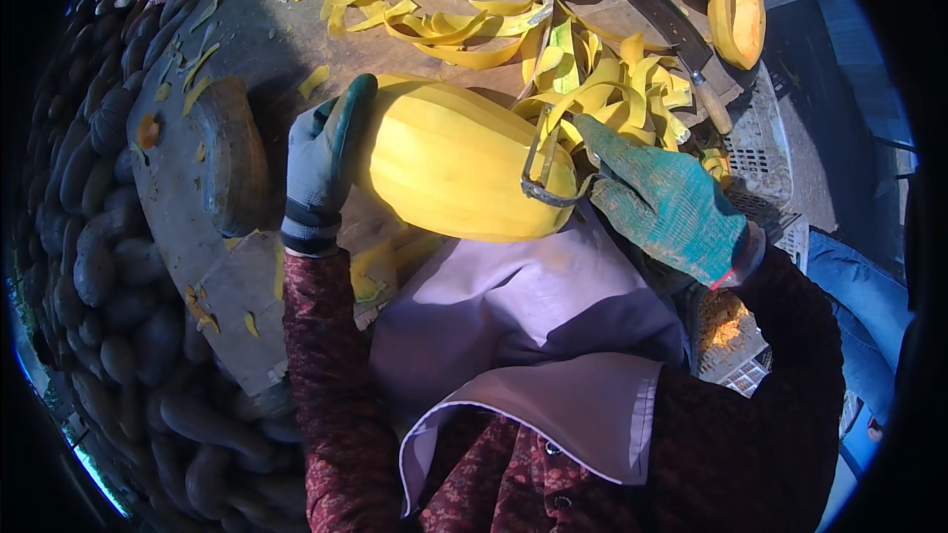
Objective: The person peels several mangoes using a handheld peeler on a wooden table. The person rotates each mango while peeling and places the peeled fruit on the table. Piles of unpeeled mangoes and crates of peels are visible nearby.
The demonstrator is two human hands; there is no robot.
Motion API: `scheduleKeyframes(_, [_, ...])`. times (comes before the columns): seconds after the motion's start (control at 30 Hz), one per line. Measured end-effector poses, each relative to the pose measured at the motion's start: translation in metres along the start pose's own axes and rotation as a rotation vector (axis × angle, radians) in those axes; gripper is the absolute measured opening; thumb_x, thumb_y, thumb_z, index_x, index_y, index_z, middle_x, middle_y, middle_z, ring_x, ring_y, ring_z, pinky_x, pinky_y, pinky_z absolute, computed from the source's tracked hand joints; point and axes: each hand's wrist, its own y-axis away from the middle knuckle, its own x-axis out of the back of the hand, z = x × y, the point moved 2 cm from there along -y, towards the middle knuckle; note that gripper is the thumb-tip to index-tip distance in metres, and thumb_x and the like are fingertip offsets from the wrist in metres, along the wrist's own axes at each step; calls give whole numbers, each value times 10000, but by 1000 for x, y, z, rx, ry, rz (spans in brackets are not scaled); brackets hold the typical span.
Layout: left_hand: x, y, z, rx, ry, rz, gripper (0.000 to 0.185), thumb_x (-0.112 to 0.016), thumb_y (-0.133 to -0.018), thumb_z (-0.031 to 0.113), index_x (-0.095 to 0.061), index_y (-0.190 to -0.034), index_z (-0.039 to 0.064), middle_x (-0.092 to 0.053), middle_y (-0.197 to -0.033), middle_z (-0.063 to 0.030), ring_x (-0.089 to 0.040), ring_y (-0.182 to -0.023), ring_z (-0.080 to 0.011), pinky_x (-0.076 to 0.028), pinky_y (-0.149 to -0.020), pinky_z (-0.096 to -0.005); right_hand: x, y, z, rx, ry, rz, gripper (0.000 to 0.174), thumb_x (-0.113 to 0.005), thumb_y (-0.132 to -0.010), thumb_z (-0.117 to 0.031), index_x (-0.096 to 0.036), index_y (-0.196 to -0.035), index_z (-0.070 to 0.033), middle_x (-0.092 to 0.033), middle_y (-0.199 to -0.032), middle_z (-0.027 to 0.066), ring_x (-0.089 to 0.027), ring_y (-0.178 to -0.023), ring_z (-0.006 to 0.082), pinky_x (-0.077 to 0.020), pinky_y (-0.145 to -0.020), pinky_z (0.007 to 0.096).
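A large peeled yellow squash (pixel 459 155) lies on its side at the near edge of the board, just beyond a mauve apron. Against its left end rests my left hand (pixel 326 155) in a grey and dark green glove, thumb up along the rind-free flesh. My right hand (pixel 659 200), in a soiled green knit glove, grips a peeler with a curved metal frame (pixel 552 199), which touches the squash's right end. Long yellow peel strips (pixel 622 89) are heaped just beyond that hand.
An unpeeled squash (pixel 233 155) lies on the board (pixel 296 37) at left. A large knife (pixel 670 22) and halved squashes (pixel 737 15) lie at the back right. Plastic crates (pixel 766 141) stand at right, near another person's jeans (pixel 852 296). Many squashes (pixel 141 333) are piled at left.
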Motion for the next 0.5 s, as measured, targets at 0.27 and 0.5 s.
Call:
scheduleKeyframes(0.27, [6,9,-23,-326,-560,-58,296,-544,-959,130,-643,-1233,76,-709,-908,-86,-621,-725,-88,-473,-656,-235,-19,-1,12,115,244,13,452,-673,-837,-214,-579,-1242,-35,-634,-796,155,-641,-701,320,-528,-624,398])
scheduleKeyframes(0.5, [2,9,-24,-226,-445,-14,270,-541,-967,135,-659,-1195,52,-710,-900,-73,-622,-726,-79,-476,-656,-233,-33,72,61,-22,115,149,466,-651,-837,-225,-548,-1254,-43,-648,-832,189,-645,-666,350,-543,-589,406])
